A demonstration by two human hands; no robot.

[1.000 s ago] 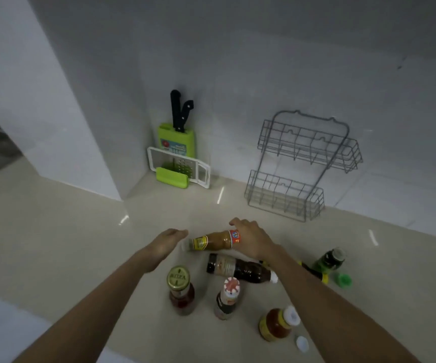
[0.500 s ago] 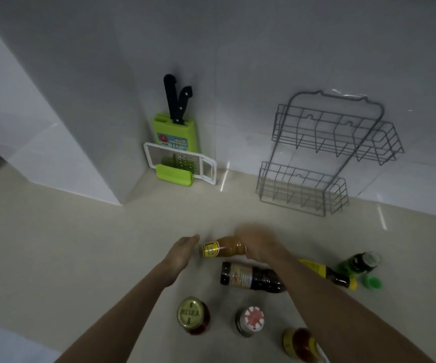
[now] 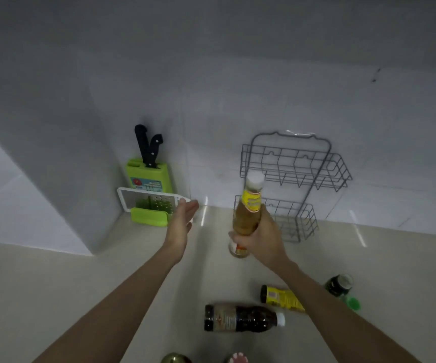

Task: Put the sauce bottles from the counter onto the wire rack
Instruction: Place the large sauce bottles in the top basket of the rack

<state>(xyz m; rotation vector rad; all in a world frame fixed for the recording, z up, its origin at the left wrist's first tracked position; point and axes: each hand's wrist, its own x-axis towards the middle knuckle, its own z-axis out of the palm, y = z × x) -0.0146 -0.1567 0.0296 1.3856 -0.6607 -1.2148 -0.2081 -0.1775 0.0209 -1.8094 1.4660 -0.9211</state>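
Raised off the beige counter [image 3: 101, 297], our right hand [image 3: 262, 241] grips the amber yellow-labelled sauce bottle [image 3: 247, 218] upright; our left hand [image 3: 181, 224] extends, fingers straight.

Green knife block [image 3: 156, 179] stands upright in corner vs tiled wall [image 3: 238, 87], w/ 2 black knife handles [image 3: 141, 142] sticking out its top. White-framed grater [image 3: 133, 203] leans in front of block, lower edge in lime-green holder [image 3: 149, 218]. Small dark mark [image 3: 374, 76] on wall, upper right.

Amber bottle [image 3: 247, 213] with yellow label, grey wire rack [image 3: 294, 179], green knife block [image 3: 150, 176], black handles [image 3: 147, 146]
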